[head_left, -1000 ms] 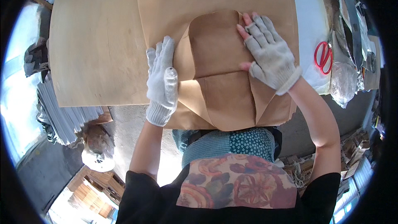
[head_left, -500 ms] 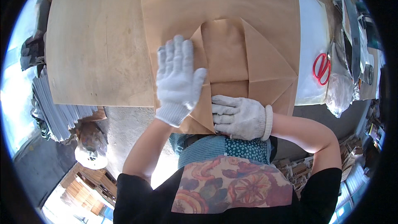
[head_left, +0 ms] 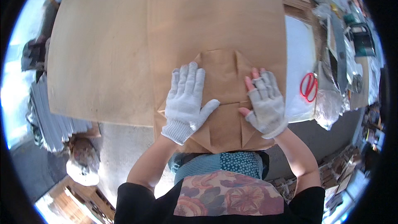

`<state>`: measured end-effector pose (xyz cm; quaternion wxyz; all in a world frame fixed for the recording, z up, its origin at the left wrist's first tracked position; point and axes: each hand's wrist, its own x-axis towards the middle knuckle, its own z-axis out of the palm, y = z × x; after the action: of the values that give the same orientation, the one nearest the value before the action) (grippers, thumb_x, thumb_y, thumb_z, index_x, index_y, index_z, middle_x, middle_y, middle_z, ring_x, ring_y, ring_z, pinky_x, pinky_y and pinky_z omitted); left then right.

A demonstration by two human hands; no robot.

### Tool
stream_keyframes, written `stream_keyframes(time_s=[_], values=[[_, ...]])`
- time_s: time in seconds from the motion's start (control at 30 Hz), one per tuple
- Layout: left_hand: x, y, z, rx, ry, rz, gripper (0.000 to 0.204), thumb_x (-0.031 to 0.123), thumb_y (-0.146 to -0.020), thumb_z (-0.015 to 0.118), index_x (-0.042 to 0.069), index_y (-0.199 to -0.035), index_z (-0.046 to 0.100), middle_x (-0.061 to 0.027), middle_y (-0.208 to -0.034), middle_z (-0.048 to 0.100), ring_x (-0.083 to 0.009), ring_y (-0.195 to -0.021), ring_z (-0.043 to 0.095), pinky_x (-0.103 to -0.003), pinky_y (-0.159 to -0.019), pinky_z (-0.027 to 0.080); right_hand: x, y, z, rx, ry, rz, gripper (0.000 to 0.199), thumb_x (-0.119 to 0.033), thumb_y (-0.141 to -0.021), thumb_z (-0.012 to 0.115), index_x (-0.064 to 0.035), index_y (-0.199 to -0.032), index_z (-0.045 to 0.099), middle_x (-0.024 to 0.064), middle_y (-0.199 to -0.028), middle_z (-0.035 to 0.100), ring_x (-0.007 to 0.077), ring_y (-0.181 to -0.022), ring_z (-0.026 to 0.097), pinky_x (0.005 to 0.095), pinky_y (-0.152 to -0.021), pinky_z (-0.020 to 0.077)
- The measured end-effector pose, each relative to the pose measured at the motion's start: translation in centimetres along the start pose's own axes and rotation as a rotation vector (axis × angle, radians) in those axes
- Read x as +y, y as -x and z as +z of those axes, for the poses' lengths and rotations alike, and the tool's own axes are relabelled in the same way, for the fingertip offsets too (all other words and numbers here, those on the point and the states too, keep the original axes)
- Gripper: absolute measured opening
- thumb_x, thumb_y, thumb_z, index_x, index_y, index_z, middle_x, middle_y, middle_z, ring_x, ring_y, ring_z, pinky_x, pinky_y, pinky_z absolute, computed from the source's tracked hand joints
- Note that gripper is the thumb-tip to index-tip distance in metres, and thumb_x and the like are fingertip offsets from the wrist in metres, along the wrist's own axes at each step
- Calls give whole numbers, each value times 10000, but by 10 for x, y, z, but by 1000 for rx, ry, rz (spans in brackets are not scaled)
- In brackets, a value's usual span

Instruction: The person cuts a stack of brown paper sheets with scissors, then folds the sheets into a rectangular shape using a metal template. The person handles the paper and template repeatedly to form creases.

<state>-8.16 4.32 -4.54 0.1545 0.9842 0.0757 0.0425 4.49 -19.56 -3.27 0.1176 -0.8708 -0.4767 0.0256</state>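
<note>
A large brown paper bag (head_left: 222,72) lies on the table with its near end folded into creased flaps. My left hand (head_left: 185,99), in a white knitted glove, rests flat on the left flap, fingers stretched out and thumb spread. On the right flap lies my right hand (head_left: 265,101), in a greyish glove that leaves some fingertips bare. Its fingers point away from me and are apart. Between the two hands the middle of the folded end shows, with a crease running across it. Neither hand grasps anything.
A wooden board (head_left: 99,58) covers the table's left side. To the right, red-handled scissors (head_left: 309,87) lie on a white sheet (head_left: 300,54), beside a clear plastic bag (head_left: 327,110). A stack of grey sheets (head_left: 58,114) stands at the left, near a whitish bag (head_left: 83,166).
My right hand has moved from the near edge out to the right flap, turning its fingers forward. My left hand has shifted slightly right and nearer. The near flap now lies spread toward me.
</note>
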Motion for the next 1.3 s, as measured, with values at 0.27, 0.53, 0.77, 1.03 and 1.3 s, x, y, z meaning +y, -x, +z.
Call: stream_keyframes(time_s=[0.27,0.53,0.77,1.03,1.3], values=[[9,-37,5,13,85,86,859,449,-941,691,-70,-1557,392,-294,-1627,380,-471,-1520,336,-530,-1286,226,28,-30,20,305,-133,-66,652,-355,-817,802,-12,-1348,642,203,-1425,617,358,-1387,544,488,-1224,370],[4,10,-8,-61,-43,51,856,413,-935,669,-62,-1576,358,-287,-1669,309,-468,-1561,257,-532,-1305,176,171,78,-92,655,225,912,484,-327,-922,736,-14,-1262,590,213,-1212,637,389,-1092,649,504,-933,528],[6,10,-7,-28,-8,100,829,405,-946,659,-62,-1568,374,-296,-1646,345,-465,-1544,299,-537,-1301,190,261,118,-120,330,-137,1524,817,-582,-869,728,70,-1352,627,311,-1367,639,434,-1302,610,476,-1069,496],[-16,59,-10,-5,-21,-22,736,337,-926,694,-59,-1504,469,-281,-1577,461,-485,-1480,402,-567,-1272,253,214,106,-116,725,-261,928,480,-272,-986,736,25,-1337,598,127,-1319,632,235,-1170,620,354,-987,517],[-18,94,-20,80,209,-169,656,154,-913,705,-19,-1506,484,-248,-1513,535,-423,-1423,497,-513,-1208,378,111,80,-83,159,-823,761,361,-113,-1015,661,35,-1341,613,25,-1074,658,81,-956,603,238,-813,504]])
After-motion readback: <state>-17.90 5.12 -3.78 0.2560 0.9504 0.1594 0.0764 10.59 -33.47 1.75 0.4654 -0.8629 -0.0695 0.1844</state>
